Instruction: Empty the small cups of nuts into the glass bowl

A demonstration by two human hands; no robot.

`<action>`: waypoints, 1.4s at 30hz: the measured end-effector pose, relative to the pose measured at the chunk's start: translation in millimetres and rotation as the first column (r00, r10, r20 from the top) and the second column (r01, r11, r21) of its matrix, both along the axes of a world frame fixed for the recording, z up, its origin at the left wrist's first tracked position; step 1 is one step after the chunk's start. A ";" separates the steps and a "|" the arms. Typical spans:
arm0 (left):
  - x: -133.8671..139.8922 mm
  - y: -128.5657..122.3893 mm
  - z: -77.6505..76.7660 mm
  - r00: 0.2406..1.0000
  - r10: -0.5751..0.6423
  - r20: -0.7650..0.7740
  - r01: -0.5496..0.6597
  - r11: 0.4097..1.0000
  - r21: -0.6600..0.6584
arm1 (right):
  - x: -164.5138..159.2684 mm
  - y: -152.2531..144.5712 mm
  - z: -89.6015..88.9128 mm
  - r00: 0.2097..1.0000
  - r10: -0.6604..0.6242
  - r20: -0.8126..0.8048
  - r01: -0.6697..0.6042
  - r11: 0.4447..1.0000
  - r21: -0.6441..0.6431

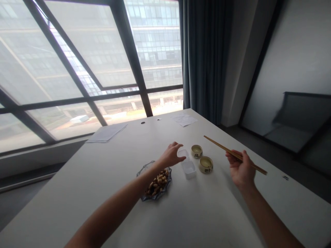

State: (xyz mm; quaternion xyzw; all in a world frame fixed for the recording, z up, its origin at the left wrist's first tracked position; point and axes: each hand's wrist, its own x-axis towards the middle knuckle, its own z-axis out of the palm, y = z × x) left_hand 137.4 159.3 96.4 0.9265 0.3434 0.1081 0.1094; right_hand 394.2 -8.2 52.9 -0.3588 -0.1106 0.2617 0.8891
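My right hand is closed around a pair of wooden chopsticks, held aslant above the right side of the table. With thumb and fingers apart, my left hand reaches over a clear plastic box; whether it touches the box I cannot tell. A second clear plastic box stands just nearer to me. Right of the boxes are two small ceramic cups with dark characters, a farther cup and a nearer cup. Under my left forearm, partly hidden, sits a scalloped glass plate of mixed nuts.
A stack of papers lies at the white table's far left edge. More paper is at the far end near two cable holes. Beyond are a window and a dark curtain.
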 end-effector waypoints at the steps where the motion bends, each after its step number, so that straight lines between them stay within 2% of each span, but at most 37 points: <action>1: -2.9 -7.1 0.5 1.000 -0.019 -0.005 0.019 1.000 0.012 | 0.0 -0.2 0.1 1.000 0.001 0.000 -0.001 1.000 0.001; 4: -9.4 -28.9 -2.7 0.996 -0.078 -0.053 0.079 0.997 0.013 | -0.8 -0.6 0.3 1.000 0.007 -0.004 -0.007 1.000 0.002; 8: -9.7 -46.1 -8.4 0.990 -0.083 -0.111 0.085 0.996 0.010 | -3.3 -0.8 0.3 1.000 0.017 -0.014 -0.017 1.000 0.000; 16: -3.7 -52.4 -12.8 0.992 -0.040 -0.116 0.041 0.999 0.001 | -5.9 -0.6 1.1 1.000 0.025 -0.013 -0.025 1.000 -0.001; 20: -4.8 -58.6 -2.6 0.998 -0.044 -0.043 0.044 0.999 -0.008 | -4.9 0.1 0.1 1.000 0.029 0.003 -0.029 1.000 -0.001; 24: -21.3 -95.8 15.8 0.989 -0.087 0.121 0.086 0.996 0.012 | -4.0 -0.5 -1.5 0.999 0.041 0.032 -0.040 0.999 -0.009; 26: -37.1 -126.1 12.8 0.971 -0.174 0.166 0.179 0.984 -0.012 | -5.6 -1.5 -1.9 0.997 0.058 0.055 -0.057 0.998 -0.016; 27: -45.9 -141.8 6.1 0.959 -0.226 0.172 0.236 0.971 -0.038 | -7.3 -2.2 -2.0 0.995 0.072 0.069 -0.071 0.997 -0.020; 28: -54.9 -156.7 -3.9 0.939 -0.290 0.183 0.307 0.949 -0.075 | -10.0 -3.0 -2.0 0.992 0.090 0.084 -0.088 0.996 -0.025; 29: -63.8 -170.0 -16.3 0.901 -0.357 0.247 0.401 0.902 -0.159 | -13.5 -3.9 -2.0 0.989 0.112 0.100 -0.109 0.994 -0.031; 30: -72.3 -181.1 -30.1 0.879 -0.364 0.309 0.445 0.858 -0.258 | -18.0 -5.0 -2.1 0.984 0.137 0.117 -0.134 0.990 -0.039; 31: -80.5 -189.8 -43.8 0.876 -0.304 0.375 0.444 0.813 -0.377 | -23.4 -6.3 -2.4 0.977 0.165 0.133 -0.160 0.986 -0.048; 32: -88.4 -196.1 -56.3 0.878 -0.187 0.441 0.416 0.754 -0.508 | -29.5 -7.7 -2.7 0.971 0.193 0.144 -0.186 0.981 -0.057; 34: -103.5 -202.1 -74.1 0.883 -0.072 0.465 0.371 0.713 -0.595 | -43.2 -11.0 -3.8 0.948 0.258 0.188 -0.246 0.966 -0.085; 37: -124.1 -200.8 -82.5 0.869 0.071 0.489 0.354 0.601 -0.717 | -64.5 -14.9 -5.0 0.885 0.370 0.283 -0.340 0.928 -0.150; 42: -144.0 -188.3 -87.3 0.797 0.318 0.513 0.432 0.292 -0.853 | -96.6 -10.6 7.8 0.746 0.490 0.451 -0.437 0.871 -0.224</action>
